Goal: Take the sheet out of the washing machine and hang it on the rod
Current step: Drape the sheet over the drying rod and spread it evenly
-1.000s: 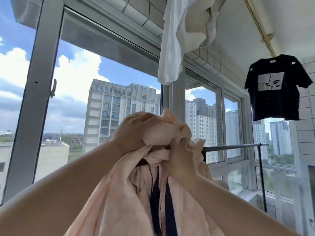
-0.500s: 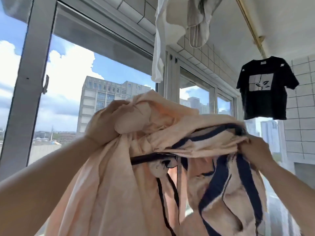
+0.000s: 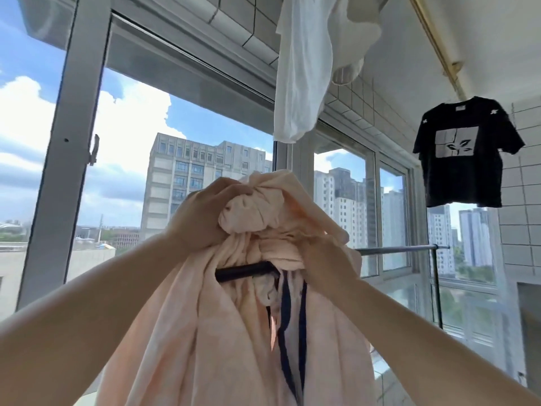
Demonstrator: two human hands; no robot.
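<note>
Left hand (image 3: 202, 213) and right hand (image 3: 328, 259) both grip the bunched pink sheet (image 3: 222, 332) held up just before the rod (image 3: 398, 249); better find an edge, shake it open, then drape evenly

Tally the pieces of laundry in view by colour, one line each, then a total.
Peach with navy stripes: 1, the sheet, gripped by the left hand and right hand.
White: 1, the white cloth hanging overhead.
Black: 1, the black T-shirt.
Total: 3
</note>
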